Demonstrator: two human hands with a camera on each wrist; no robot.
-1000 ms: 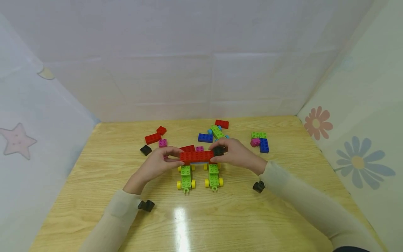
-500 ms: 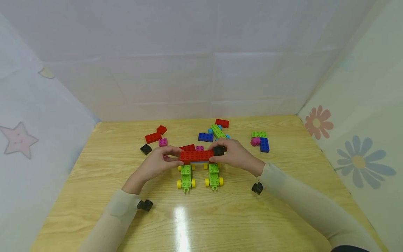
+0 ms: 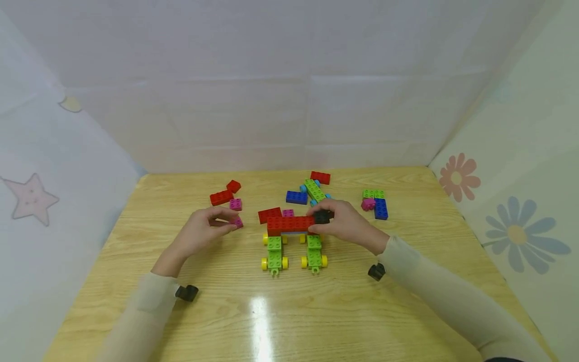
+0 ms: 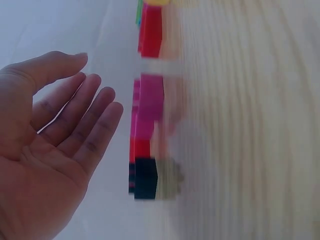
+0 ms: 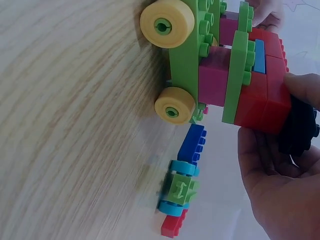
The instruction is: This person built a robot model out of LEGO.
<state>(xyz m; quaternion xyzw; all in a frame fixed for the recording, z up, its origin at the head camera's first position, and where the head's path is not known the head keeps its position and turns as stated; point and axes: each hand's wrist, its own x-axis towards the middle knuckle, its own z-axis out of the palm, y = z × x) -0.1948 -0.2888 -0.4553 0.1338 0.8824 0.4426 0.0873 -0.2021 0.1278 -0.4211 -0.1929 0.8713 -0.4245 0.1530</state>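
A toy brick build stands mid-table: a red brick beam [image 3: 289, 224] bridges two green wheeled bases [image 3: 274, 256] with yellow wheels. My right hand [image 3: 346, 223] grips the beam's right end, where a black brick [image 3: 322, 216] sits. From the right wrist view, the thumb lies on the red bricks [image 5: 265, 100] and the fingers curl beneath them. Pink bricks [image 5: 214, 75] show between green layers. My left hand [image 3: 199, 232] is off to the left with nothing in it, fingers loosely bent, near a pink brick [image 3: 237, 222]; in the left wrist view they are apart.
Behind the build lie a flat red brick [image 3: 270, 215], a blue brick [image 3: 296, 197] and a green base with blue wheels [image 3: 314, 189]. Red bricks [image 3: 221, 197] lie at back left. A blue brick [image 3: 381, 208] with green and pink pieces lies at right.
My left hand has let go of the red beam's left end and moved left. The build has shifted slightly right in view, with my right hand still holding it.
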